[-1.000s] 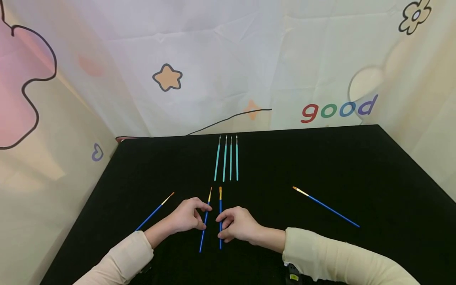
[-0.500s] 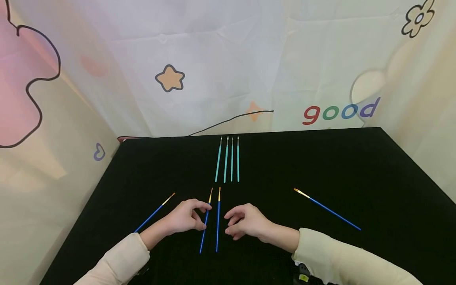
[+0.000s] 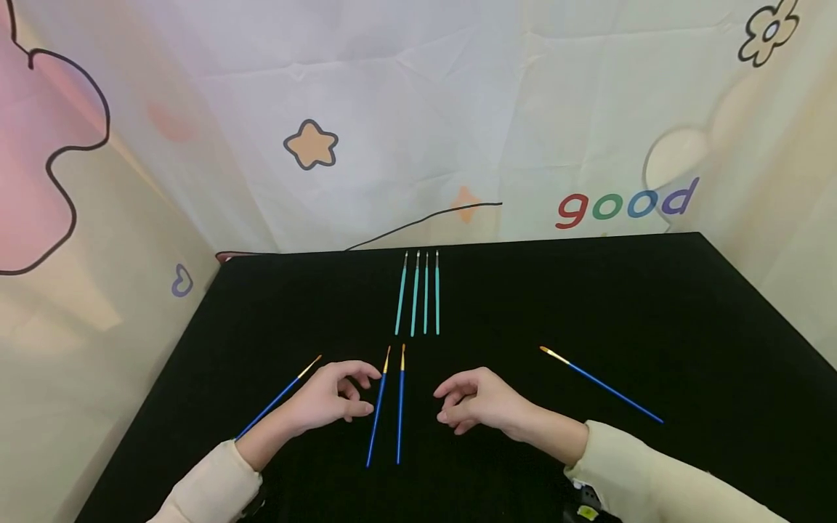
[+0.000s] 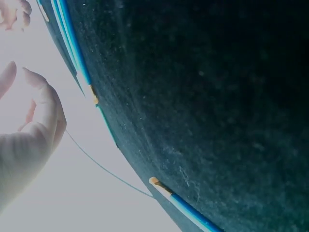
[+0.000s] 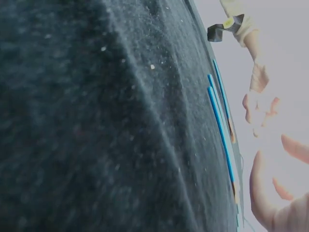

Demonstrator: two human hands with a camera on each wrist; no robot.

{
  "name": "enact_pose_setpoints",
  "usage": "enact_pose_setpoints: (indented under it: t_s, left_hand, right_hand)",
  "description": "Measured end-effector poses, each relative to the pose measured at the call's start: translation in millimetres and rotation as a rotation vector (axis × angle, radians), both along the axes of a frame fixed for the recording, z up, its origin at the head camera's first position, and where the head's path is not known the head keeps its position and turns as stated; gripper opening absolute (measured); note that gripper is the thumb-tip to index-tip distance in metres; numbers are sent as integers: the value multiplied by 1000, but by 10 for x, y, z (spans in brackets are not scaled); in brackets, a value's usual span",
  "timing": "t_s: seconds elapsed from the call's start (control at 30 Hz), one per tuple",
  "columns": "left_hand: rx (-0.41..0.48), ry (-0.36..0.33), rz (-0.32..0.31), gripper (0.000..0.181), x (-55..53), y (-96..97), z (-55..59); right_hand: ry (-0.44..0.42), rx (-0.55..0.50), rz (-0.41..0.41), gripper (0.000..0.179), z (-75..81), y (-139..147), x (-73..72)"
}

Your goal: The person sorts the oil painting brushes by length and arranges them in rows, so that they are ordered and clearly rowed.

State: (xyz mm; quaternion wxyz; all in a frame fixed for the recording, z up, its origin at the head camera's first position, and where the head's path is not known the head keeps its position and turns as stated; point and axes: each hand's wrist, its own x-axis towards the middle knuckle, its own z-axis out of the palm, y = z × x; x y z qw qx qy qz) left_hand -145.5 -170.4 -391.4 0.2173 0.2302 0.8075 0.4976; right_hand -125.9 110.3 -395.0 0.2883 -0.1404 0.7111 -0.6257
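Two blue brushes [image 3: 389, 407] lie lengthwise, bristles pointing away, between left hand [image 3: 327, 398] and right hand [image 3: 480, 401], fingers loosely curled, empty.

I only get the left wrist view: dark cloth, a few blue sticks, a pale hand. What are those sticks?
Observer: Paintbrushes. The head view shows two blue brushes lying side by side between the hands on a black table.
Operator: Is the left hand holding one?
Observer: No. The left hand sits just left of the pair, fingers loosely curled, gripping nothing.
Operator: And the other hand?
Observer: The right hand sits right of the pair, holding nothing.
Operator: Any more brushes?
Observer: Four teal brushes lie in a row farther back.
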Motion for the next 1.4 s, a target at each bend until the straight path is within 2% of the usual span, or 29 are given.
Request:
enact_pose_setpoints:
  t_s: [0.13,0.33,0.7,0.93,1.4]
  left_hand:
    - [41,10,9,43,-1,-11,3]
    - [103,59,18,43,43,-68,39]
    - [84,112,8,44,81,-186,59]
    - [106,129,11,44,93,-307,76]
    - [116,143,22,42,127,-430,145]
  right_hand:
    - [26,9,3,37,29,98,14]
    - [53,6,30,39,31,255,0]
    - [117,40,61,40,68,510,-48]
    - [162,13,107,43,103,659,-72]
    - [139,25,121,46,249,970,-100]
